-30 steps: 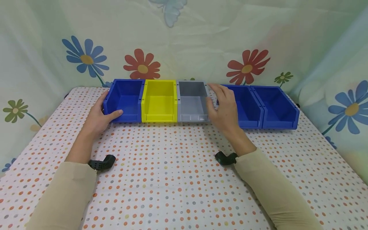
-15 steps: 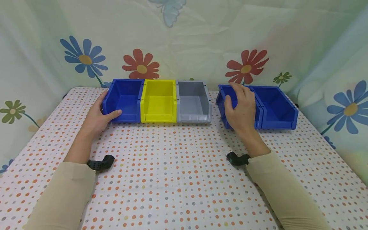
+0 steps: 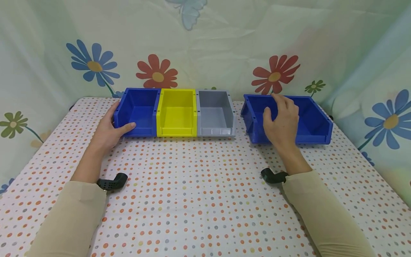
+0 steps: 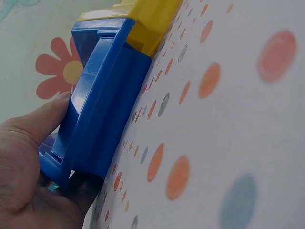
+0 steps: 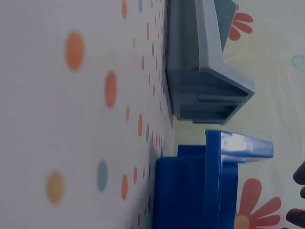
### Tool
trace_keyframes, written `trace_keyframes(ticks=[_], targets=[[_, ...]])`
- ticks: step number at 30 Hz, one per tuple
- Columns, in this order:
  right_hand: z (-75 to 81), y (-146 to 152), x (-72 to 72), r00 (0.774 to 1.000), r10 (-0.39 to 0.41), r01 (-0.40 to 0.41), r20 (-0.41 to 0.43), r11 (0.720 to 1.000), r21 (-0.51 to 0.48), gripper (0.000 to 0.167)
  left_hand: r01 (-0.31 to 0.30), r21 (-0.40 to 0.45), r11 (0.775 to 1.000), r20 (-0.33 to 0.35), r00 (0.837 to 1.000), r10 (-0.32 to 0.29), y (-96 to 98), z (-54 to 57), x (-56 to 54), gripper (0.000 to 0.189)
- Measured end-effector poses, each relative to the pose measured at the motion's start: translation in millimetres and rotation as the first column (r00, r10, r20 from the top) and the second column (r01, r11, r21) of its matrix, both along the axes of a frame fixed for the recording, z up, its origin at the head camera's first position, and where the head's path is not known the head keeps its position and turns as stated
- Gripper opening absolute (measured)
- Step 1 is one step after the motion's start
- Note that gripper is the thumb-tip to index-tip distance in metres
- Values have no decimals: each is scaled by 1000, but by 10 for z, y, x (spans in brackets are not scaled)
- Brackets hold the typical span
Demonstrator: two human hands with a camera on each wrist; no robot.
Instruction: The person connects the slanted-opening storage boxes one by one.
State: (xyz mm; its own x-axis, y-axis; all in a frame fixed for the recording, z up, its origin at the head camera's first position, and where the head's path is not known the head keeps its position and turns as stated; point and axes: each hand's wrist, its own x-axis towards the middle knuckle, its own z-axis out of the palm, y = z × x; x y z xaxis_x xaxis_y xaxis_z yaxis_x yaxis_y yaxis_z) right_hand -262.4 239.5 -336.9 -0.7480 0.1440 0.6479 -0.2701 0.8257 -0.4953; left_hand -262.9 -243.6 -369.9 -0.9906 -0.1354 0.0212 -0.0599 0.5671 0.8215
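Observation:
A blue bin, a yellow bin and a grey bin stand side by side in a row. My left hand grips the blue bin at the row's left end, thumb over its front lip and fingers along its outer side. In the left wrist view, that thumb lies against the front of the bin. To the right stand two more blue bins, one on the left and one on the right. My right hand is over them with fingers loosely bent, holding nothing.
A gap of dotted tablecloth separates the grey bin from the blue pair, also visible in the right wrist view. Behind the bins hangs a flowered cloth backdrop. Wrist cameras sit on both arms.
My right hand has moved right, from beside the grey bin to over the two right-hand blue bins. My left hand keeps its grip on the left blue bin, and the bins stay put.

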Motion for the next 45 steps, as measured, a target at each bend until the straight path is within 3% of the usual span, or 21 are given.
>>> trace_keyframes(ticks=[8, 16, 21, 25, 29, 34, 41, 45], targets=[[-17, 109, -13, 988, -62, 62, 138, 998, 7, 53, 1, 2, 1000, 6, 1000, -1, -10, 3, 24, 98], [-3, 158, -13, 940, -120, 88, 318, 990, 113, 64, 8, -1, 1000, 6, 1000, -8, -31, 8, 23, 100], [25, 142, -10, 934, -120, 68, 336, 984, 162, 64, 7, 8, 1000, 9, 1000, -8, -32, 14, 19, 100], [44, 117, 3, 944, -86, 40, 320, 988, 149, 63, 4, 7, 1000, 14, 1000, -5, -29, 17, 17, 101], [100, 127, 22, 937, -71, 30, 342, 992, 123, 61, 7, 9, 1000, 14, 1000, -7, -22, 17, 14, 100], [218, 229, 28, 887, -57, 31, 458, 997, 65, 64, 10, 8, 1000, 9, 1000, -10, -3, 31, 8, 99], [326, 366, 29, 780, 29, -18, 626, 1000, -24, 68, 14, 22, 1000, -1, 1000, -14, 10, 40, 7, 99], [322, 381, 32, 763, 21, -39, 646, 999, 14, 66, 10, 32, 999, 6, 1000, -10, -1, 21, 21, 100]])
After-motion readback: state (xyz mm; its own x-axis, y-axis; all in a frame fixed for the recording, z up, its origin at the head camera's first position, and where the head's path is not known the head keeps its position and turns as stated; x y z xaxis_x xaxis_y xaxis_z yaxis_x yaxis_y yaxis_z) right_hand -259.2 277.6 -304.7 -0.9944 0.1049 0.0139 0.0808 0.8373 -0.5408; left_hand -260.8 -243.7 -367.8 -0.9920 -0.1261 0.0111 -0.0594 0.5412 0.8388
